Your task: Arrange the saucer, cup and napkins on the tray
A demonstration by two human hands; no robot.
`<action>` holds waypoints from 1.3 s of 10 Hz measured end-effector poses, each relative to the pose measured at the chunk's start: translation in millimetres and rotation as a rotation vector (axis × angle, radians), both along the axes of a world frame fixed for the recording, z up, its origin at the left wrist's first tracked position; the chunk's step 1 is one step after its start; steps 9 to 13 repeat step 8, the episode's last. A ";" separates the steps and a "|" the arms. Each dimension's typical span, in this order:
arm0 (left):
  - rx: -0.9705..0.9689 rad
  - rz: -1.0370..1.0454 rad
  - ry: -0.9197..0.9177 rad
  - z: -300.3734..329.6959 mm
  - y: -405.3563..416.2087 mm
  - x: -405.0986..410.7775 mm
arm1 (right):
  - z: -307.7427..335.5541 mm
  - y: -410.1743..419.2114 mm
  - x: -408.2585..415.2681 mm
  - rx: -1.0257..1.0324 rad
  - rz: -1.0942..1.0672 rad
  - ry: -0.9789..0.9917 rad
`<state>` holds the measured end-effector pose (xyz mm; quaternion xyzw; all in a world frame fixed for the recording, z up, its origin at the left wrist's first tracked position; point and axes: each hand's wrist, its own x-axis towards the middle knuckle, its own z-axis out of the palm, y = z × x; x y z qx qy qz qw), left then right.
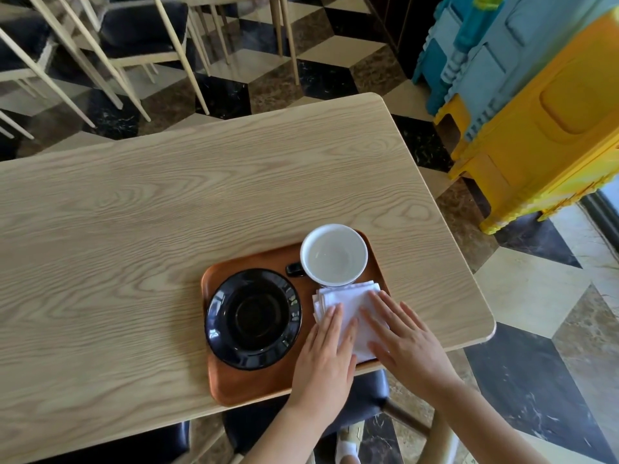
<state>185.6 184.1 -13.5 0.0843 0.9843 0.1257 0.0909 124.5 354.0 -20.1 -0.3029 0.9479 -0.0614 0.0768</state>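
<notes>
A brown wooden tray (248,385) lies at the near right edge of the table. On its left half rests a black saucer (253,318). At its far right corner stands a cup (334,254), white inside, with a black handle pointing left. A stack of white napkins (348,304) lies on the tray's right side, just in front of the cup. My left hand (326,356) lies flat on the stack's near left part. My right hand (407,343) presses flat on its right part, fingers spread. Neither hand grips anything.
The light wooden table (167,212) stretches left and far from the tray. A dark-seated chair (365,393) sits under the near edge. More chairs (140,31) stand across the patterned floor. Yellow and blue plastic stools (536,105) are stacked at the right.
</notes>
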 end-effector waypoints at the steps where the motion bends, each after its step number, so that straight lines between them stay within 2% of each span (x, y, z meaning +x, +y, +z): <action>1: -0.005 0.010 -0.006 0.4 -4.3 4.7 | -1.8 -5.2 4.0 0.003 0.004 0.009; 3: -0.031 0.011 -0.003 0.0 -12.1 8.6 | -2.6 -15.0 10.4 -0.004 0.000 0.053; 6: -0.021 -0.010 -0.016 4.8 -12.7 6.0 | 6.3 -20.5 14.7 0.035 -0.040 -0.013; 7: -0.054 -0.043 -0.086 26.6 -12.8 -1.9 | 32.1 -28.0 9.0 0.056 -0.072 -0.086; 8: -0.047 -0.044 -0.134 68.9 -18.5 -20.6 | 66.9 -31.9 -8.7 -0.028 -0.167 -0.294; 13: -0.047 -0.044 -0.134 68.9 -18.5 -20.6 | 66.9 -31.9 -8.7 -0.028 -0.167 -0.294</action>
